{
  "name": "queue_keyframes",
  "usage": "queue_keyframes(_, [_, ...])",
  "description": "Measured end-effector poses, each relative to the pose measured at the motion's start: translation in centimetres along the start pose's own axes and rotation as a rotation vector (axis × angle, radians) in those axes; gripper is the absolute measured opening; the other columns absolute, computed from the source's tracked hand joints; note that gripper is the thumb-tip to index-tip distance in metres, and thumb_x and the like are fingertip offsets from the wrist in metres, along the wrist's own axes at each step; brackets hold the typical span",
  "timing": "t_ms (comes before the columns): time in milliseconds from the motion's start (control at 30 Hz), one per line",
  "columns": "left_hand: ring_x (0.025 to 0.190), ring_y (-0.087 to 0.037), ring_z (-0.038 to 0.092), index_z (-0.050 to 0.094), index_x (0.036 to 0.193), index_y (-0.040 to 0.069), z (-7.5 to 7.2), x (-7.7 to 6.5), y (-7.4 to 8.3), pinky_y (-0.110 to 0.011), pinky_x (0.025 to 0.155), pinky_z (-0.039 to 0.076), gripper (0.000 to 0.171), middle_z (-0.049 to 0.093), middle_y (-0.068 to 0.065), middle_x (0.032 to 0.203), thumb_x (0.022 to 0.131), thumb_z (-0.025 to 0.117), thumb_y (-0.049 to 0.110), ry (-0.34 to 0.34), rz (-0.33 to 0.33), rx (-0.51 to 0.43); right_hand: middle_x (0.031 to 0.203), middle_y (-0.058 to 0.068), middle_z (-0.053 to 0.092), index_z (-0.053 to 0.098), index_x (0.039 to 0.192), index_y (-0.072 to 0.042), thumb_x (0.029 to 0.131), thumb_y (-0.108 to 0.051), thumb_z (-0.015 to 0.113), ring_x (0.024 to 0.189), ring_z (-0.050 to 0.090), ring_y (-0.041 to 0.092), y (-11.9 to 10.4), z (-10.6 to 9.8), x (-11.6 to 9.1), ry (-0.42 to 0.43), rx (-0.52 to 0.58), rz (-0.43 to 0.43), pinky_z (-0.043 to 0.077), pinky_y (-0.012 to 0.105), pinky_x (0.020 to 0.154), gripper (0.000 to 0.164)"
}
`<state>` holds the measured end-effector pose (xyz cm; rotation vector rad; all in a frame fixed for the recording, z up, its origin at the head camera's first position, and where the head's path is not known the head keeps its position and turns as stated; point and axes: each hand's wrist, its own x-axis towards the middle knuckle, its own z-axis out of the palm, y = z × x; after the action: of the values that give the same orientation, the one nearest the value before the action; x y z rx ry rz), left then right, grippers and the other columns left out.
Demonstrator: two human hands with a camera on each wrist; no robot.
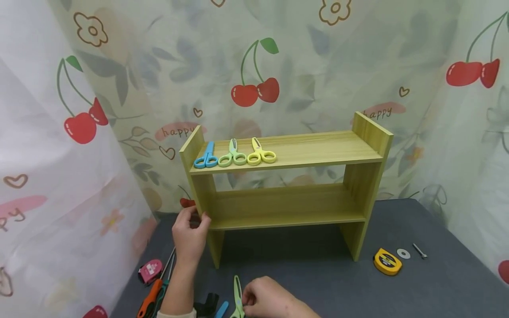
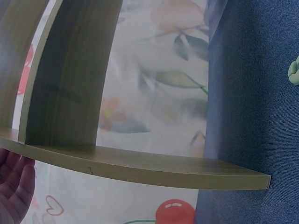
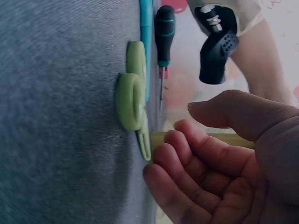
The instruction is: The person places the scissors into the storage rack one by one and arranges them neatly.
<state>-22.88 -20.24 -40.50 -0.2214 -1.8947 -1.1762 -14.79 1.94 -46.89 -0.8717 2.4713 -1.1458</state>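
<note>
Right hand [image 1: 270, 298], grip empty, beside pale-green plastic scissors [image 1: 237, 289]: likely light, take the loops [image 3: 124, 105]; left hand [image 1: 188, 238] loosely touches tan wooden shelf [image 1: 314, 148].

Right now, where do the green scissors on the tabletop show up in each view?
Head: green scissors at the bottom edge, just left of center, beside the right hand.
Left wrist: only a pale green piece at the right edge, probably their handle.
Right wrist: left of center, above the fingers.
Shared landmark: the dark tabletop.
</note>
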Motion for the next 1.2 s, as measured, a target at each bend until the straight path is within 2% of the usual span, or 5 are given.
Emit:
queue_keyframes(367, [0.075, -0.019, 0.064, 0.071, 0.101, -0.001, 0.1, 0.0, -0.1, -0.017, 0.062, 0.052, 0.016, 0.067, -0.01, 0.093, 0.085, 0.073, 0.0, 0.009, 0.012, 0.008, 0.069, -0.014, 0.061, 0.075, 0.081, -0.011, 0.085, -0.005, 0.072, 0.063, 0.054, 0.0, 2.1, 1.1, 0.7, -0.051, 0.039, 0.036, 0.049, 0.022, 0.064, 0.007])
queue_keyframes(467, [0.075, -0.019, 0.064, 0.071, 0.101, -0.001, 0.1, 0.0, -0.1, -0.014, 0.062, 0.051, 0.016, 0.067, -0.01, 0.093, 0.085, 0.073, 0.0, 0.011, 0.009, 0.01, 0.068, -0.012, 0.061, 0.075, 0.079, -0.009, 0.086, -0.005, 0.073, 0.061, 0.053, 0.002, 2.5, 1.3, 0.8, -0.06, 0.057, 0.04, 0.048, 0.023, 0.063, 0.008])
queue_keyframes(733, [0.075, -0.018, 0.064, 0.071, 0.101, 0.0, 0.1, 0.0, -0.2, -0.011, 0.063, 0.049, 0.016, 0.067, -0.009, 0.093, 0.085, 0.073, 0.0, 0.005, -0.001, 0.008, 0.063, -0.014, 0.061, 0.074, 0.069, -0.012, 0.082, -0.011, 0.08, 0.06, 0.054, 0.0, 2.3, 1.8, 0.7, 0.012, -0.065, 0.051, 0.048, 0.02, 0.061, 0.014])
queue_keyframes(1033, [0.074, -0.018, 0.063, 0.072, 0.101, 0.0, 0.0, 0.0, -0.3, -0.011, 0.062, 0.05, 0.016, 0.067, -0.009, 0.092, 0.085, 0.073, -0.001, 0.011, 0.011, 0.003, 0.062, -0.016, 0.058, 0.073, 0.068, -0.014, 0.08, -0.012, 0.08, 0.06, 0.052, 0.0, 1.8, 1.9, 0.8, 0.027, -0.174, 0.047, 0.047, 0.018, 0.06, 0.014])
queue_keyframes(1200, [0.074, -0.018, 0.064, 0.072, 0.102, 0.0, 0.1, 0.0, -0.1, -0.01, 0.063, 0.05, 0.016, 0.067, -0.009, 0.093, 0.085, 0.073, 0.0, 0.007, 0.005, 0.004, 0.062, -0.018, 0.058, 0.073, 0.067, -0.016, 0.076, -0.012, 0.08, 0.06, 0.052, -0.001, 2.0, 1.3, 0.6, 0.039, -0.212, -0.004, 0.047, 0.02, 0.058, 0.012])
